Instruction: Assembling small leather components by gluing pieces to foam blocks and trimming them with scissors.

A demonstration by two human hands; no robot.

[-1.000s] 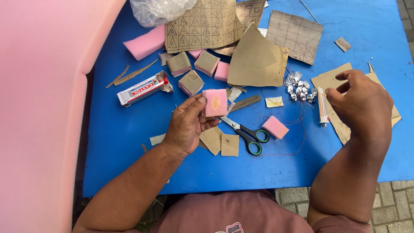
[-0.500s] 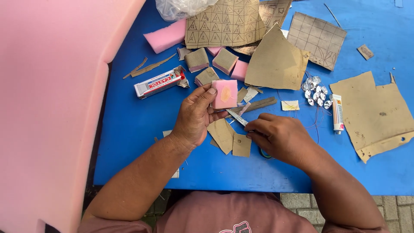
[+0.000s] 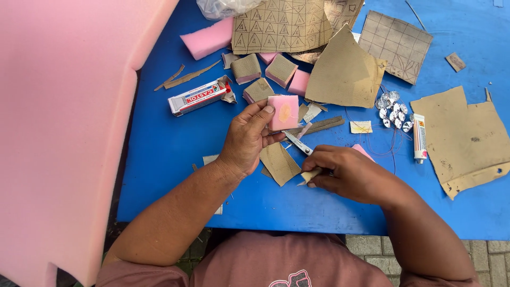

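**Right hand comes back to the scrap by the scissors**

The pink foam block (image 3: 283,112), a small square with a yellowish smear of glue on its upturned face, is held above the middle of the blue counter (image 3: 159,154). The left hand (image 3: 248,139) has its grip closed on the block, thumb on top and fingers behind, just as it did a second ago.

The change is in the right hand (image 3: 348,172). A second ago it was over at the counter's right edge, by the large tan sheet (image 3: 467,141). Now it lies near the front edge, just beside the left hand, with its grip pinched on a small tan scrap (image 3: 309,176). That puts block and scrap close together, so covering the glued face looks to be the step in hand.

The scissors (image 3: 298,142) lie partly hidden between the two hands, only the blades showing, next to a cut tan piece (image 3: 280,162). Toward the far edge sit several foam blocks already faced in tan material (image 3: 247,68), a red and white glue box (image 3: 199,96), a bigger pink foam slab (image 3: 208,38) and marked-out tan sheets (image 3: 281,24). To the right are a cluster of shiny studs (image 3: 392,110) and a white glue tube (image 3: 419,138). A large pink foam sheet (image 3: 58,133) stands along the left edge.
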